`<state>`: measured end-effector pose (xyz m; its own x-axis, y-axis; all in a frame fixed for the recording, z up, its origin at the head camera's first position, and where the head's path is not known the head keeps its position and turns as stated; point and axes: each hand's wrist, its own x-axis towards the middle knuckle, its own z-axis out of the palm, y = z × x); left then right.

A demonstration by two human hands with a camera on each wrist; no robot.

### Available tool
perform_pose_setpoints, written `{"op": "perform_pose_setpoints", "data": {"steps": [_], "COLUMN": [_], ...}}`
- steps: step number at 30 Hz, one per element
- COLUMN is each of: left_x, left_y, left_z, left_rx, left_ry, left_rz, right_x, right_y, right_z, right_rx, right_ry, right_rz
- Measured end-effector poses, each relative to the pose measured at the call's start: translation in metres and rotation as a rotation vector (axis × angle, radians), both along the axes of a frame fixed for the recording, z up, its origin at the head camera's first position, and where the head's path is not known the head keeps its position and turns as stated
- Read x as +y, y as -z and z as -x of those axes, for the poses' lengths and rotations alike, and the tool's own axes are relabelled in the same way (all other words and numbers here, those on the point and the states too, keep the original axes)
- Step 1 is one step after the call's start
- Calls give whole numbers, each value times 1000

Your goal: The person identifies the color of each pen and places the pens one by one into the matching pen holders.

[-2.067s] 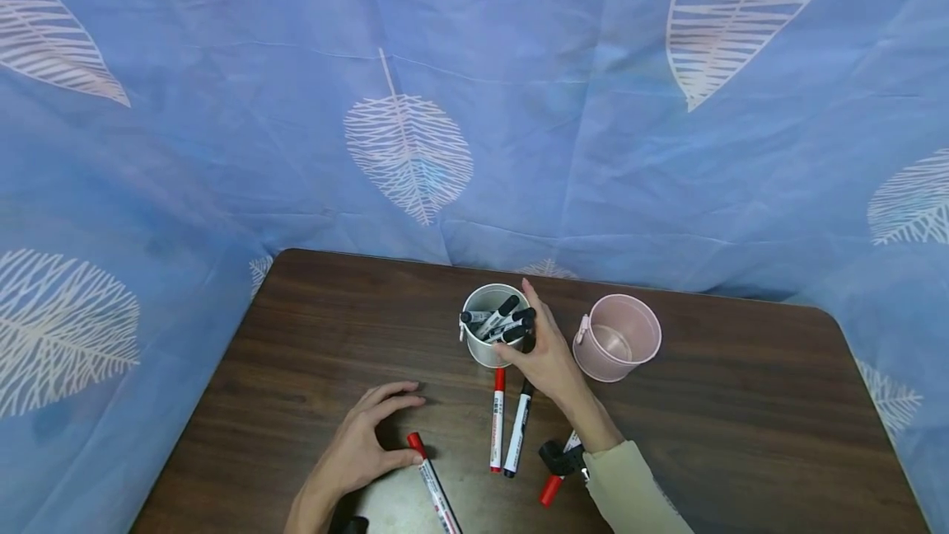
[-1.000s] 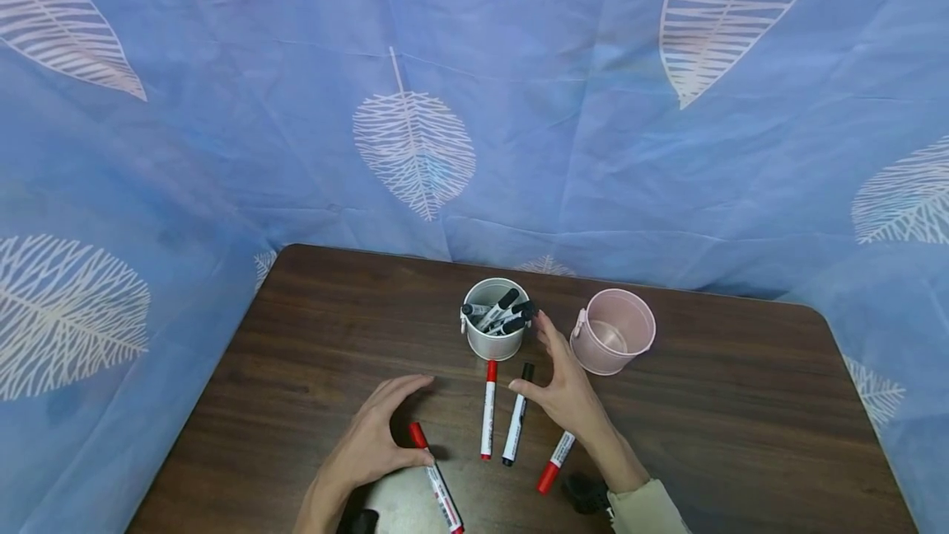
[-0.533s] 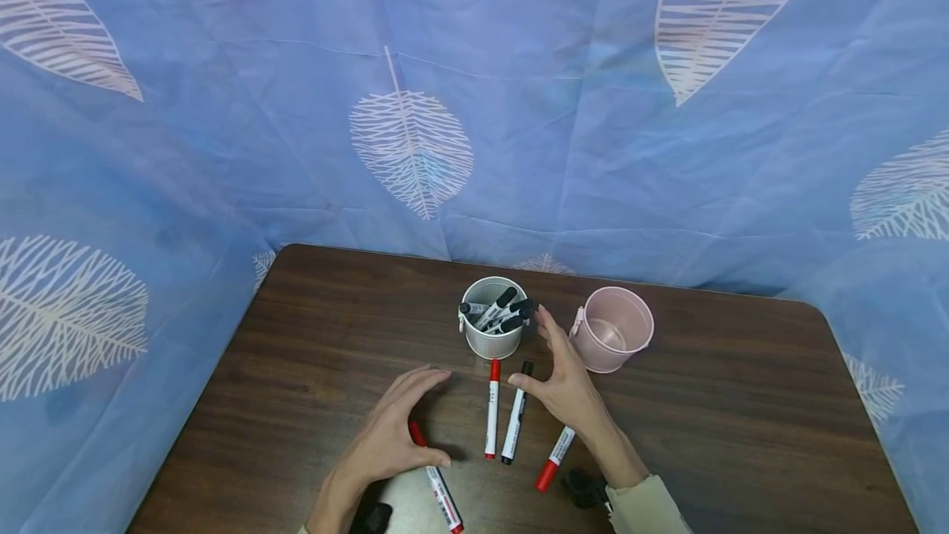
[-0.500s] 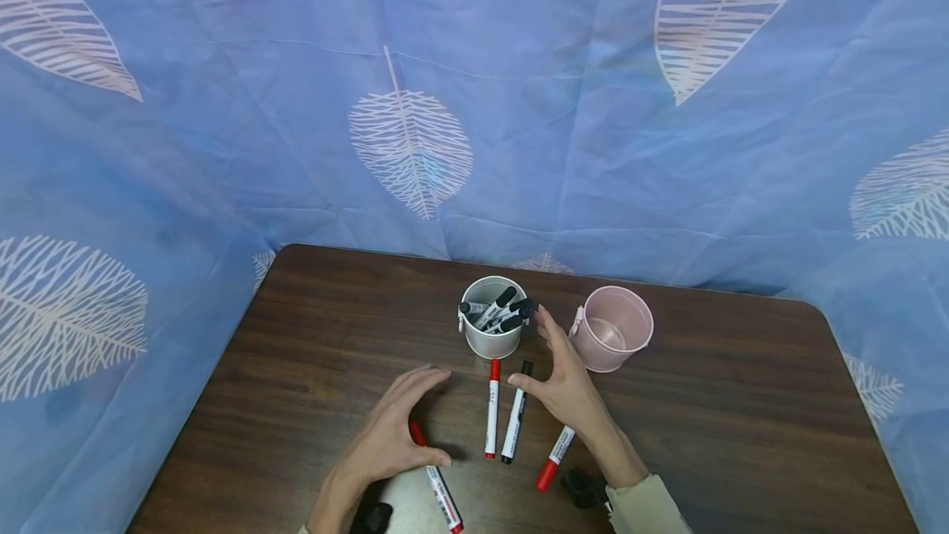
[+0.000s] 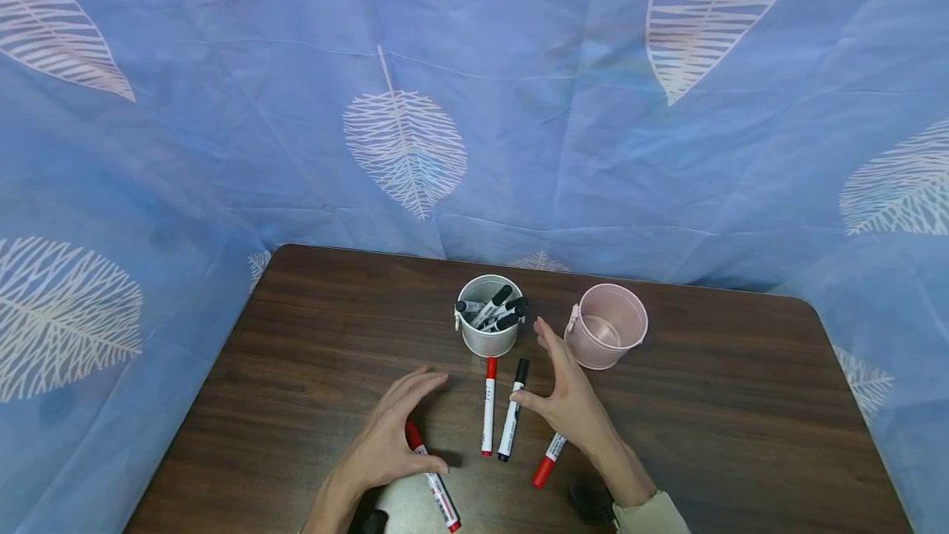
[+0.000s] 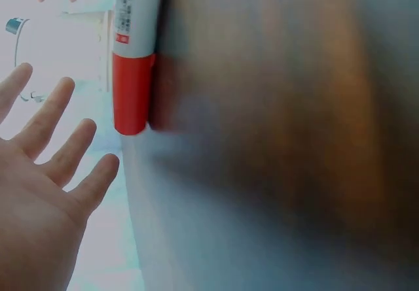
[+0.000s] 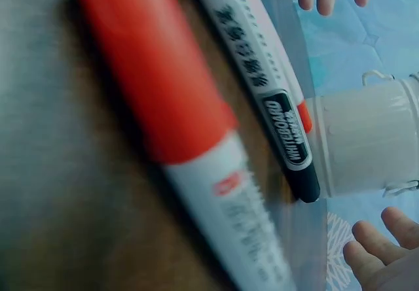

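Observation:
My left hand point(image 5: 385, 439) is spread with thumb and fingers apart, over a red-capped marker point(image 5: 442, 503) on the table; the hand covers part of it. Nothing is in its grasp. In the left wrist view the fingers of that hand point(image 6: 39, 193) stand apart from the red cap point(image 6: 133, 95). My right hand point(image 5: 569, 402), also spread, hovers by a black-capped whiteboard marker point(image 5: 510, 427), between a white bucket point(image 5: 489, 344) and a pink bucket point(image 5: 593, 354). The right wrist view shows its fingers point(image 7: 370, 242) holding nothing. Several black-capped markers point(image 5: 493, 303) stand tilted inside the white bucket.
A red-capped marker point(image 5: 488, 410) lies just in front of the white bucket. Another red-capped marker point(image 5: 547, 464) lies partly under the right hand. The brown wooden table point(image 5: 741, 394) ends at the back against a blue leaf-print cloth point(image 5: 519, 122).
My right hand has drawn back from the white bucket's rim toward the near side and stays spread. My left hand has shifted slightly right over the marker. The markers lie as before.

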<state>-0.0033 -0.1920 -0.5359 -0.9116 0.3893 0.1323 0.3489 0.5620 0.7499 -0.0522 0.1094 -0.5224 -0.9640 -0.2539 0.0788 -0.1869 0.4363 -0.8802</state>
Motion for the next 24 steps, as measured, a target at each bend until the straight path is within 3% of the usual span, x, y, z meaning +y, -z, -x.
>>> {"op": "perform_pose_setpoints", "data": {"steps": [7, 15, 24], "left_x": [-6, -10, -17], "left_y": [4, 4, 1], "left_z": [-12, -16, -18], "left_rx": [-65, -24, -48], "left_ry": [-61, -51, -49], "left_rz": [32, 36, 69], "right_x": [7, 16, 32], "right_y": [-3, -11, -26], "right_z": [-14, -19, -19], "right_rx": [27, 96, 189], "right_ry": [-1, -13, -46], "right_rz": [-14, -33, 18]}}
